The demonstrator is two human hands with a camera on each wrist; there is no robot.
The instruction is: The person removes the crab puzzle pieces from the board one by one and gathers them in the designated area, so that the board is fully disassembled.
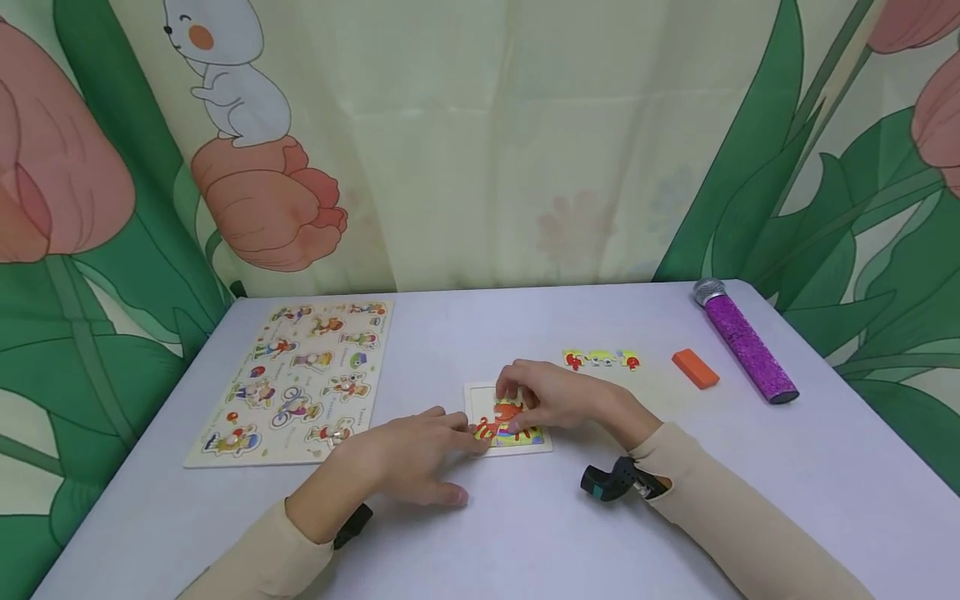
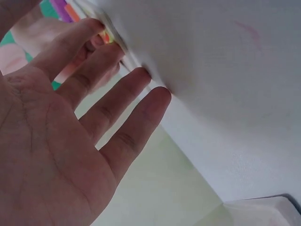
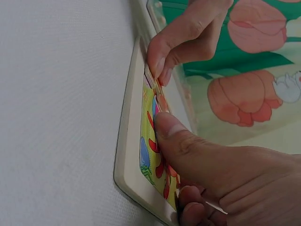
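Observation:
A small framed puzzle board (image 1: 525,450) lies in the middle of the table, with red and yellow picture pieces (image 1: 491,432) in its lower part. My right hand (image 1: 558,396) is over the board, its thumb and curled fingers pinching a red puzzle piece (image 1: 507,411). In the right wrist view the thumb lies against the pieces; part of the held piece is hidden. My left hand (image 1: 416,458) has its fingers stretched out, the fingertips touching the pieces at the board's left side. The left wrist view shows the left palm (image 2: 37,155) and spread fingers.
A large board with animal pictures (image 1: 300,379) lies at the left. Behind my right hand is a colourful strip of puzzle picture (image 1: 601,359). Farther right are an orange block (image 1: 696,368) and a purple glittery microphone (image 1: 750,343). A printed curtain hangs behind the table.

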